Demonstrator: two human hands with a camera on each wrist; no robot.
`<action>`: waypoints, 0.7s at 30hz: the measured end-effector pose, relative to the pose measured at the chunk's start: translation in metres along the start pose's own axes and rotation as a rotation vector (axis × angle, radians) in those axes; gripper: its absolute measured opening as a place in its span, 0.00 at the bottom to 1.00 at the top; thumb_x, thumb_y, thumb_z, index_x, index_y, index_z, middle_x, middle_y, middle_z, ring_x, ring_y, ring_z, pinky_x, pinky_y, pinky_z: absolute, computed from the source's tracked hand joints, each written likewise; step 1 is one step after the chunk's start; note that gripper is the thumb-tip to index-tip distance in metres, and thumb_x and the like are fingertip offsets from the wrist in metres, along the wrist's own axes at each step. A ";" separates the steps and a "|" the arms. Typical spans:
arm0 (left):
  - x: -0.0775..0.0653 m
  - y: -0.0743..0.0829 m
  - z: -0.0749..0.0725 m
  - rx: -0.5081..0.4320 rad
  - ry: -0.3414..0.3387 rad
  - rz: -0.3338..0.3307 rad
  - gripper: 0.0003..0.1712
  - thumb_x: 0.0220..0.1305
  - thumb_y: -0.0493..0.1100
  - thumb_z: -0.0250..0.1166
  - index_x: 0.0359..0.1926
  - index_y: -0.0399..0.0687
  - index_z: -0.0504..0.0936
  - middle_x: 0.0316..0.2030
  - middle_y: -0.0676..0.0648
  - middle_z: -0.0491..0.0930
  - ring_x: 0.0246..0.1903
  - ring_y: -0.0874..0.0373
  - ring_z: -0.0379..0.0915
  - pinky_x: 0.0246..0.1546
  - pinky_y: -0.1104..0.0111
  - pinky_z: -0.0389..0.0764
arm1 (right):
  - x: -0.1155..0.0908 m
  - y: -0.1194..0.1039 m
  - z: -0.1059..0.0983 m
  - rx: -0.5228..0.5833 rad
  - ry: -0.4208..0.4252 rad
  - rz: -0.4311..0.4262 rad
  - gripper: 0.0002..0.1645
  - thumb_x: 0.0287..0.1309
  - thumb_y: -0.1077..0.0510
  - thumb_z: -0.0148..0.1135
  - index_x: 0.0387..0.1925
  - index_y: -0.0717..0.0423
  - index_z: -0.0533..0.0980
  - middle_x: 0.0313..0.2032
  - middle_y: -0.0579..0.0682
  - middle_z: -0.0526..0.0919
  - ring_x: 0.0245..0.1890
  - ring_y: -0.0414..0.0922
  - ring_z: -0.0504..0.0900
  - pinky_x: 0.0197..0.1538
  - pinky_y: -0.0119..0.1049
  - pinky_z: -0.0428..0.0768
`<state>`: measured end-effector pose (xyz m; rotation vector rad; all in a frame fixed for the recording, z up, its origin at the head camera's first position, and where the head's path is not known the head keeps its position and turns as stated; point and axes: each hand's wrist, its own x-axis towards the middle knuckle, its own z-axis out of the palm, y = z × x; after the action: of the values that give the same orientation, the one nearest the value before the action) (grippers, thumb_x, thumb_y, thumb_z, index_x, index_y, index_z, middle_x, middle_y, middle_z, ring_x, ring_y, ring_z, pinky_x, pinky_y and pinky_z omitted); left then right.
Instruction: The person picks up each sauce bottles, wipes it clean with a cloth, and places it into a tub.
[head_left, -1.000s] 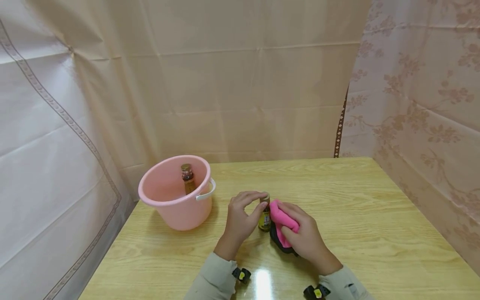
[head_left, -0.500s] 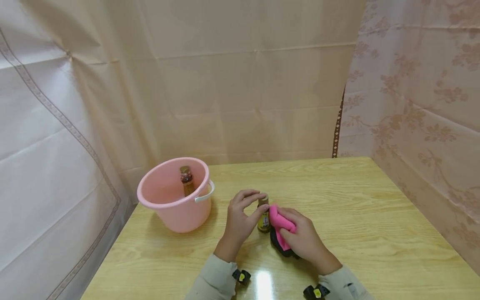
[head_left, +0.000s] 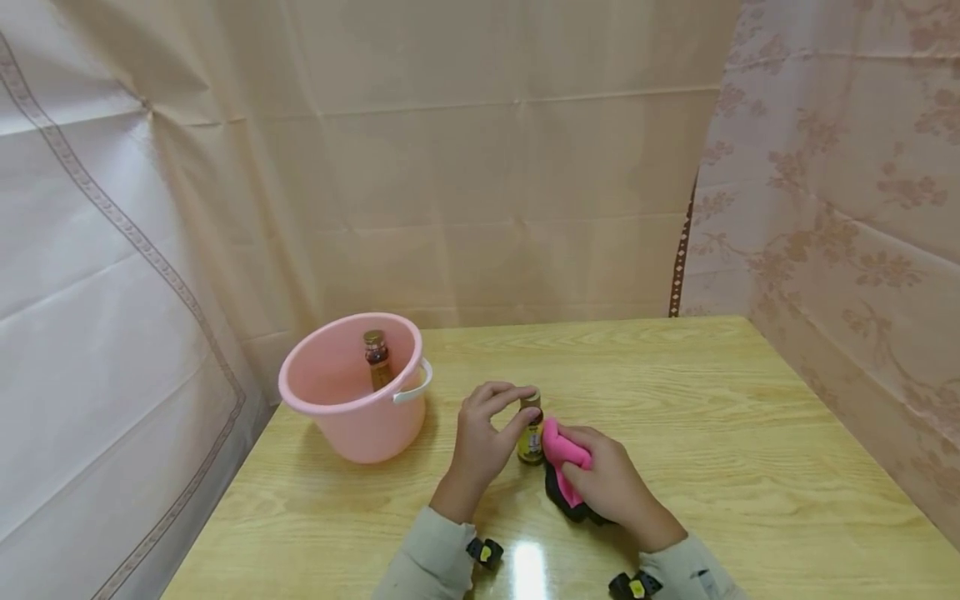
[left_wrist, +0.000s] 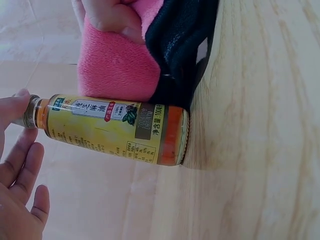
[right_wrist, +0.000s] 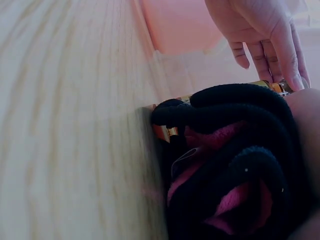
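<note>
A small sesame oil bottle (head_left: 531,442) with a yellow label stands upright on the table. My left hand (head_left: 480,437) pinches it by the cap between thumb and fingers, the other fingers loosely bent. My right hand (head_left: 611,479) grips a bunched pink cloth (head_left: 567,457) with black edging just right of the bottle. In the left wrist view the pink pile (left_wrist: 117,65) lies along the bottle's side (left_wrist: 95,125), its black edge down by the bottle's base. The right wrist view shows the folded black edging (right_wrist: 240,117) covering most of the bottle.
A pink bucket (head_left: 352,408) with a white handle (head_left: 414,385) stands at the table's left. Another bottle (head_left: 377,360) with a gold cap leans inside it. Hanging cloth curtains (head_left: 480,208) enclose the wood-grain table (head_left: 705,400) at the back and sides.
My right hand and the pink cloth have shifted slightly down along the bottle, toward me, uncovering more of the label. The left hand keeps its hold on the cap.
</note>
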<state>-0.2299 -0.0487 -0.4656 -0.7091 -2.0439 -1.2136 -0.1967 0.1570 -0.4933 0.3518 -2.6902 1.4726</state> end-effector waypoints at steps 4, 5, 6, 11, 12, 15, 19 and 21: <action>0.000 0.000 0.000 0.004 -0.001 -0.008 0.15 0.62 0.44 0.76 0.50 0.55 0.91 0.45 0.54 0.86 0.49 0.58 0.81 0.55 0.52 0.74 | 0.000 -0.001 -0.001 0.009 -0.008 0.004 0.30 0.59 0.66 0.68 0.64 0.53 0.80 0.61 0.54 0.83 0.40 0.42 0.82 0.39 0.30 0.82; 0.000 0.000 0.000 0.005 -0.002 -0.011 0.15 0.62 0.45 0.76 0.51 0.55 0.91 0.45 0.55 0.86 0.49 0.59 0.81 0.56 0.51 0.74 | 0.000 -0.001 -0.002 0.010 -0.010 0.004 0.30 0.59 0.66 0.68 0.64 0.54 0.80 0.60 0.55 0.83 0.40 0.42 0.82 0.38 0.30 0.82; 0.000 0.000 0.000 0.005 -0.003 -0.012 0.15 0.63 0.45 0.76 0.51 0.56 0.91 0.45 0.55 0.86 0.49 0.59 0.81 0.56 0.51 0.74 | 0.000 -0.001 -0.002 0.011 -0.010 0.003 0.30 0.59 0.66 0.68 0.64 0.54 0.80 0.60 0.55 0.83 0.40 0.42 0.82 0.38 0.31 0.82; 0.000 0.000 -0.002 0.009 -0.004 -0.012 0.14 0.63 0.45 0.75 0.51 0.55 0.91 0.45 0.55 0.87 0.50 0.59 0.81 0.57 0.48 0.74 | 0.000 0.000 0.000 -0.007 -0.002 -0.005 0.30 0.58 0.66 0.69 0.63 0.52 0.81 0.60 0.52 0.83 0.41 0.42 0.82 0.41 0.31 0.82; 0.000 0.000 -0.002 0.010 -0.004 -0.012 0.14 0.63 0.44 0.75 0.51 0.55 0.91 0.45 0.55 0.87 0.50 0.59 0.81 0.57 0.48 0.74 | 0.001 0.000 0.001 -0.013 0.000 -0.013 0.30 0.58 0.66 0.69 0.63 0.51 0.81 0.60 0.51 0.83 0.42 0.42 0.82 0.42 0.31 0.82; 0.001 0.000 -0.003 0.007 -0.002 -0.006 0.15 0.63 0.43 0.75 0.51 0.55 0.90 0.46 0.55 0.87 0.51 0.59 0.81 0.57 0.48 0.74 | 0.001 0.001 0.001 -0.028 0.012 -0.045 0.31 0.57 0.65 0.70 0.64 0.50 0.80 0.61 0.49 0.83 0.44 0.42 0.82 0.44 0.31 0.82; 0.001 -0.001 -0.002 0.000 -0.005 0.008 0.15 0.63 0.43 0.75 0.51 0.55 0.90 0.46 0.55 0.88 0.51 0.58 0.82 0.57 0.48 0.74 | 0.000 0.002 0.000 -0.027 0.039 -0.091 0.32 0.56 0.66 0.70 0.64 0.51 0.80 0.61 0.49 0.82 0.46 0.43 0.82 0.45 0.32 0.82; 0.001 -0.002 -0.001 -0.001 -0.008 0.011 0.15 0.64 0.43 0.75 0.52 0.55 0.90 0.46 0.55 0.88 0.51 0.59 0.82 0.56 0.47 0.73 | 0.000 0.002 -0.001 -0.010 0.052 -0.112 0.33 0.56 0.67 0.69 0.64 0.51 0.80 0.62 0.49 0.82 0.48 0.44 0.82 0.46 0.32 0.83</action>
<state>-0.2313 -0.0506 -0.4658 -0.7254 -2.0432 -1.2081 -0.1968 0.1586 -0.4948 0.4491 -2.5904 1.4175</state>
